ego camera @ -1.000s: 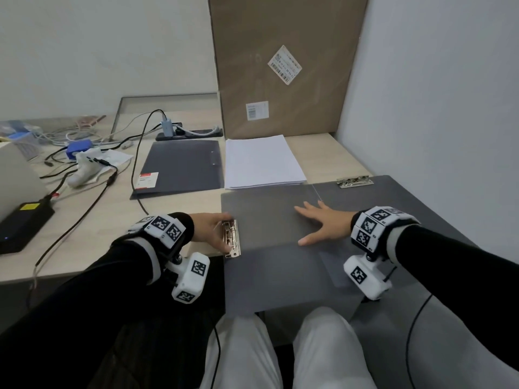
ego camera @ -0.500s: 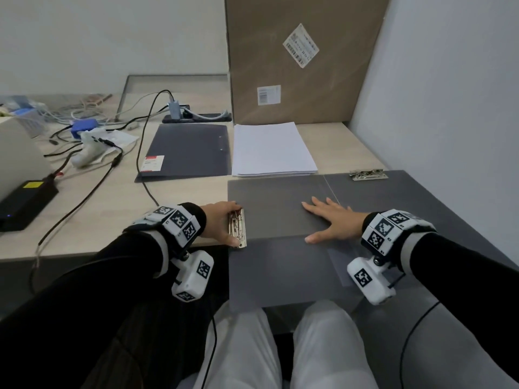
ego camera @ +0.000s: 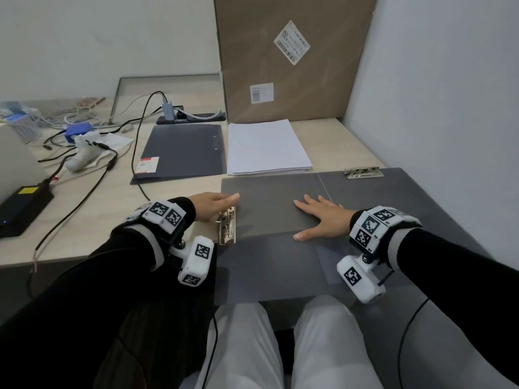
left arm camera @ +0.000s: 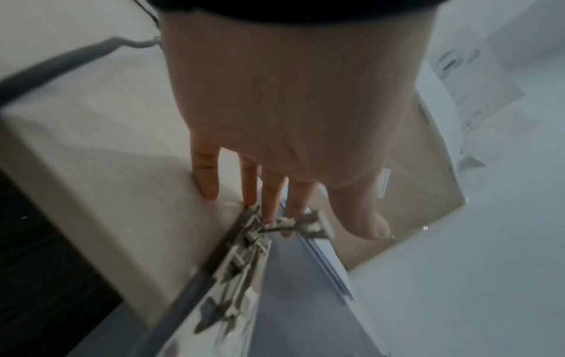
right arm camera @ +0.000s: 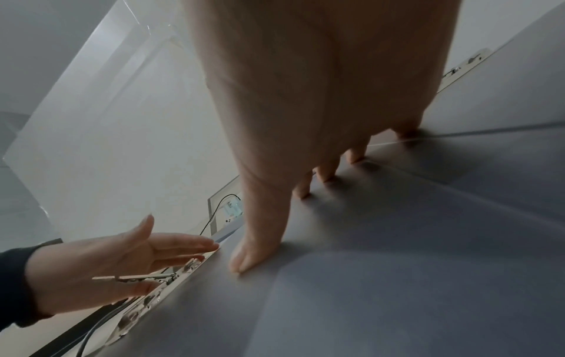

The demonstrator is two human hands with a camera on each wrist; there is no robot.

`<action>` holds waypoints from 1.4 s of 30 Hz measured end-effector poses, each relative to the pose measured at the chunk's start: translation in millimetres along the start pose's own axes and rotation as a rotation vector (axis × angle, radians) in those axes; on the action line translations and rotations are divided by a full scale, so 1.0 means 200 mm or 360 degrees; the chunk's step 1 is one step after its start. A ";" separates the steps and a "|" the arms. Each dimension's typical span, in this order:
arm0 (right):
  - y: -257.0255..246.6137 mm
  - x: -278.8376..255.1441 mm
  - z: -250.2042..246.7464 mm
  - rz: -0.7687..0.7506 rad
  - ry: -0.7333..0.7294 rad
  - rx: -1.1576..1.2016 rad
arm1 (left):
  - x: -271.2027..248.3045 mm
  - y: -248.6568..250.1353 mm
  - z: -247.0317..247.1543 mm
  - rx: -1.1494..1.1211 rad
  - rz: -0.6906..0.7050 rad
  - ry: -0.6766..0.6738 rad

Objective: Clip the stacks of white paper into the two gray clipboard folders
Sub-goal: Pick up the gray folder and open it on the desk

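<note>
A gray clipboard folder (ego camera: 269, 262) lies open at the desk's front edge, with a metal clip (ego camera: 227, 226) along its left side. My left hand (ego camera: 216, 203) hovers at that clip, fingers straight, fingertips by the raised clip lever (left arm camera: 293, 224). The right wrist view shows the same hand (right arm camera: 107, 265) with its palm open behind the lever (right arm camera: 137, 279). My right hand (ego camera: 320, 217) presses flat on the gray sheet (right arm camera: 397, 265), fingers spread. A stack of white paper (ego camera: 266, 147) lies just behind the folder. A darker closed folder (ego camera: 182, 150) lies left of the paper.
A second metal clip (ego camera: 363, 173) sits at the far right edge of the gray surface. A tall cardboard box (ego camera: 286, 57) stands against the back wall. Cables (ego camera: 92, 189), a black power brick (ego camera: 22, 203) and a power strip (ego camera: 191, 117) occupy the left half of the desk.
My left hand has let go of the clip; its fingers were curled on it and now reach straight past it. The right hand stays flat on the sheet.
</note>
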State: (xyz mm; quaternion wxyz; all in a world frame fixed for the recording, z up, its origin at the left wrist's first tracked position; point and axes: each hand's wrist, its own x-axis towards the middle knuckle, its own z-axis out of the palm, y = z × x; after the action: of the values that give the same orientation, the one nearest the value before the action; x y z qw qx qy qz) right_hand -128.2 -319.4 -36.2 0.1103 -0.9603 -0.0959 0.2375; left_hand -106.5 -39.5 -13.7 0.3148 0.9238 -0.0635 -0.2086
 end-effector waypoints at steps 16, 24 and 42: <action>-0.01 0.01 0.02 0.0021 0.0046 0.0011 | -0.02 -0.13 -0.07 -0.0419 0.0021 -0.0010; -0.07 -0.02 0.05 0.0027 0.0036 0.0002 | 0.10 -0.09 -0.04 -0.0379 -0.0209 0.0325; -0.28 -0.03 0.06 -0.0125 0.0237 0.0348 | 0.14 0.31 -0.03 -0.0061 -0.0001 0.0452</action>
State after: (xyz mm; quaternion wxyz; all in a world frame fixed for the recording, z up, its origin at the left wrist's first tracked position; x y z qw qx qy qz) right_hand -146.9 -265.0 -29.7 0.2302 -0.9531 -0.0987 0.1700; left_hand -78.7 -91.8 17.9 0.3381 0.9378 -0.0142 -0.0770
